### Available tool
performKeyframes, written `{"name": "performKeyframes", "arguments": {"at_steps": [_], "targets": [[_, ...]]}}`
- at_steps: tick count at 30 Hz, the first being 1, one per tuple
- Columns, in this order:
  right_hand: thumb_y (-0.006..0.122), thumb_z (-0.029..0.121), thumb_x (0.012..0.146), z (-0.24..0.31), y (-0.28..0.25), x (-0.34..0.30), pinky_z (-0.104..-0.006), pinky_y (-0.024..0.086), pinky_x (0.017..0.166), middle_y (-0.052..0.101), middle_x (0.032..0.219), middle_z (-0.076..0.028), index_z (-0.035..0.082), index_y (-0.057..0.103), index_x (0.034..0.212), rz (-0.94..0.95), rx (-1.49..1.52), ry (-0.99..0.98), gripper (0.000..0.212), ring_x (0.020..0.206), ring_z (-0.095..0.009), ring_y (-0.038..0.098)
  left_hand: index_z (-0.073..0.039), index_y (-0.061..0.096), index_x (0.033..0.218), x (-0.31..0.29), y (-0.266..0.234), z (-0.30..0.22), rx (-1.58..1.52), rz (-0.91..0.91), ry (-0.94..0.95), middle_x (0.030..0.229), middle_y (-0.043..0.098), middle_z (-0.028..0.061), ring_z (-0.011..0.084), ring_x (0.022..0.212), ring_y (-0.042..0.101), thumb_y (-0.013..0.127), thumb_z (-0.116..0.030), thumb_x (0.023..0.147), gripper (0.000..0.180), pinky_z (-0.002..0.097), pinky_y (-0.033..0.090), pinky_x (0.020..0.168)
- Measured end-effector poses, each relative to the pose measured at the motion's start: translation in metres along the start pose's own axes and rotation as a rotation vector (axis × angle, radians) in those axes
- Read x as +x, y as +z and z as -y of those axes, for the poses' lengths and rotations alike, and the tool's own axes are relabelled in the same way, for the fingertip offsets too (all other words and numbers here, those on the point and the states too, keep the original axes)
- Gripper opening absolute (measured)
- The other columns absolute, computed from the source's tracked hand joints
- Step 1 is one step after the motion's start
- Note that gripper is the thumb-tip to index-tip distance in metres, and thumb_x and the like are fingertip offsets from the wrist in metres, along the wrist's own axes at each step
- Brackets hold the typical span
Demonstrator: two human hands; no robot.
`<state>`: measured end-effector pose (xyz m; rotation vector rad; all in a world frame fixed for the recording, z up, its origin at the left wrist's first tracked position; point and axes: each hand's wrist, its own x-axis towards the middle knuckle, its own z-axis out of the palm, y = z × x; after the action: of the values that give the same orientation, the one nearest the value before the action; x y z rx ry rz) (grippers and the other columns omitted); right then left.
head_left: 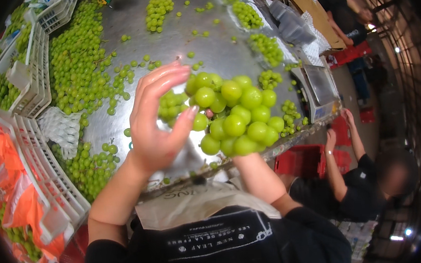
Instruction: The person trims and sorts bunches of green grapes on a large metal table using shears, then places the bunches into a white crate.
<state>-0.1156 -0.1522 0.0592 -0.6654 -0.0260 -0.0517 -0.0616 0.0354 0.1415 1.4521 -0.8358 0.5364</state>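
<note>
A bunch of green grapes (241, 116) is raised above the metal table (125, 18), close in front of me. My right forearm rises behind it, and the bunch hides nearly all of that hand, which holds it from below and behind. At the bunch's left side is my left hand (156, 111), its fingers stretched out and its thumb apart from them. The thumb tip lies near or against a grape at the edge; I cannot tell if it touches. More loose grapes (170, 104) lie on the table, partly hidden behind my left hand.
A large heap of grapes (76, 58) covers the table's left part, beside white plastic crates (50, 185) and a white foam net (61, 127). Scissors (104, 1) lie at the far edge. Packed bunches (248, 15) and a scale (319, 89) stand right. A co-worker (355, 189) is at lower right.
</note>
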Motion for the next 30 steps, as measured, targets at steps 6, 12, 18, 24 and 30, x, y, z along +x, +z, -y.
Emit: {"name": "performKeyframes", "arguments": {"at_steps": [6,12,18,24,30], "targets": [[0.046,0.031,0.091,0.000,0.005,-0.003,-0.0334,0.039,0.097,0.045,0.126,-0.010,0.006,0.039,0.128,-0.001,0.034,-0.012,0.045,0.114,-0.022,0.046,-0.001,0.062,0.105,0.010,-0.003,-0.003,0.051,0.192,-0.138,0.105,0.061,0.0144,0.0288,0.105,0.054,0.061,-0.003,0.074,0.031,0.0380,0.039,0.095],[0.046,0.033,0.091,0.000,0.004,-0.007,-0.0340,0.039,0.098,0.045,0.126,-0.010,0.006,0.039,0.128,-0.010,0.057,-0.024,0.047,0.115,-0.022,0.046,-0.001,0.064,0.103,0.011,-0.005,0.000,-0.227,0.282,-0.434,0.106,0.062,0.0124,0.0233,0.104,0.056,0.056,0.001,0.079,0.025,0.0323,0.041,0.092],[0.046,0.035,0.091,-0.002,0.005,-0.010,-0.0345,0.038,0.098,0.045,0.127,-0.011,0.006,0.038,0.129,-0.006,0.088,-0.027,0.049,0.116,-0.023,0.045,-0.003,0.066,0.097,0.008,-0.008,0.008,-0.100,0.283,-0.293,0.092,0.065,0.0102,0.0216,0.089,0.060,0.062,-0.004,0.077,0.021,0.0315,0.047,0.081],[0.046,0.038,0.090,-0.003,0.006,-0.010,-0.0351,0.038,0.099,0.044,0.127,-0.011,0.006,0.038,0.129,-0.005,0.106,-0.026,0.051,0.116,-0.023,0.044,-0.001,0.064,0.095,0.006,-0.009,0.005,-0.064,0.265,-0.313,0.092,0.064,0.0102,0.0200,0.090,0.060,0.062,0.003,0.072,0.023,0.0300,0.046,0.082],[0.045,0.040,0.090,-0.001,0.010,-0.013,-0.0357,0.037,0.099,0.044,0.128,-0.011,0.006,0.038,0.130,0.004,0.115,-0.021,0.053,0.117,-0.024,0.044,-0.003,0.064,0.096,0.010,-0.033,0.020,0.373,0.031,-0.080,0.097,0.061,0.0119,0.0243,0.090,0.060,0.065,0.002,0.067,0.030,0.0331,0.048,0.081]]}}
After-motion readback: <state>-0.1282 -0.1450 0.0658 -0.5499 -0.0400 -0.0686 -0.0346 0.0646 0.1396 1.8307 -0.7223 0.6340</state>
